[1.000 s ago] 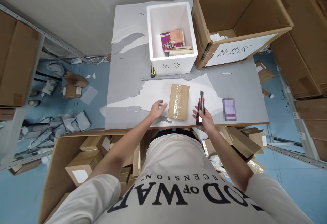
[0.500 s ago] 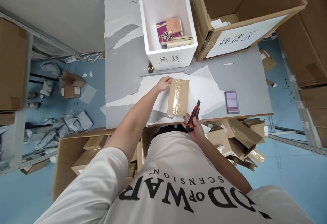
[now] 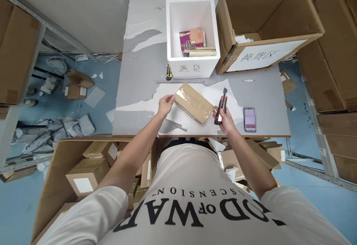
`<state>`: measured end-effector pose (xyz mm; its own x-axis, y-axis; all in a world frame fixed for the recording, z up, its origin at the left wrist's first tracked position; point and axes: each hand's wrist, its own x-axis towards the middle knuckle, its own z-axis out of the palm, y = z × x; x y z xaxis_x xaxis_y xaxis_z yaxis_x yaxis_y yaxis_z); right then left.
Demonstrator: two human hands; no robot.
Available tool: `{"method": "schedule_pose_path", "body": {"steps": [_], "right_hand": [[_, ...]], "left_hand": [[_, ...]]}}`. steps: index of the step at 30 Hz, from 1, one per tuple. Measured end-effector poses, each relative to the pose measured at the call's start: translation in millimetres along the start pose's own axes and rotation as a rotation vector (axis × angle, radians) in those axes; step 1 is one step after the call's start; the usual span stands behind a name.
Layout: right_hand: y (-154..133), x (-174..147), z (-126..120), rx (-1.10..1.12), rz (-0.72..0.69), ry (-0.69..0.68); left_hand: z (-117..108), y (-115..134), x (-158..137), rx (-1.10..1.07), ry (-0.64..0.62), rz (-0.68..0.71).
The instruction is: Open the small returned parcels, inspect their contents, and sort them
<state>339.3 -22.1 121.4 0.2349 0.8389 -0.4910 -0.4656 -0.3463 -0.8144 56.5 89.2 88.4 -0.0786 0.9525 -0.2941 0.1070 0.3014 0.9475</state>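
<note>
A flat brown cardboard parcel [image 3: 195, 102] with shiny clear tape on it lies slantwise over the white paper on the table. My left hand [image 3: 166, 105] pinches its left end between thumb and fingers. In my right hand [image 3: 225, 119] is a red and black utility knife [image 3: 221, 107], its tip pointing away from me. The fingertips of that hand reach the parcel's right end; whether they grip it too, I cannot tell.
Behind the parcel stand a white foam box [image 3: 192, 68] with several books and a large cardboard box [image 3: 267, 53] with a handwritten label. A yellow utility knife [image 3: 169, 72] lies beside the foam box. A phone [image 3: 250, 120], blurred out, lies at right. Cartons [image 3: 87, 176] fill a big box below.
The parcel has turned from upright to slantwise, its right end now lower and nearer my right hand. My right hand has moved up and right with the utility knife; my left hand has moved slightly down.
</note>
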Motion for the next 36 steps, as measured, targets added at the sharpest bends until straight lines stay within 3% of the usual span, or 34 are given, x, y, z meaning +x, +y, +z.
{"method": "schedule_pose_path", "body": {"steps": [4,9,12,15,17,21,25,36], "right_hand": [[-25.0,33.2,5.7,-0.147,-0.037,-0.138],[-25.0,59.6,15.9,-0.283,-0.057,-0.168],[-18.6,64.2,17.0,-0.291,-0.102,-0.175],[-14.9,59.9,6.7,-0.303,-0.153,-0.123],[-12.6,52.7,-7.8,-0.336,-0.181,-0.070],[-3.3,30.8,-42.3,-0.466,-0.124,-0.059],[8.4,8.9,-60.0,-0.550,-0.037,-0.135],[7.8,5.7,-60.4,-0.538,-0.023,-0.221]], "left_hand": [[-8.5,-22.7,-49.7,-0.098,0.071,-0.105],[-2.2,-44.9,-83.6,-0.102,0.107,-0.227],[-2.7,-42.6,-84.4,0.057,0.109,-0.171],[-3.8,-25.8,-76.3,0.318,0.116,-0.023],[-0.7,-9.3,-67.4,0.503,0.046,0.122],[17.6,20.1,-44.2,0.866,-0.305,0.369],[37.1,26.1,-27.0,1.102,-0.534,0.451],[42.6,22.4,-26.7,1.251,-0.535,0.459]]}}
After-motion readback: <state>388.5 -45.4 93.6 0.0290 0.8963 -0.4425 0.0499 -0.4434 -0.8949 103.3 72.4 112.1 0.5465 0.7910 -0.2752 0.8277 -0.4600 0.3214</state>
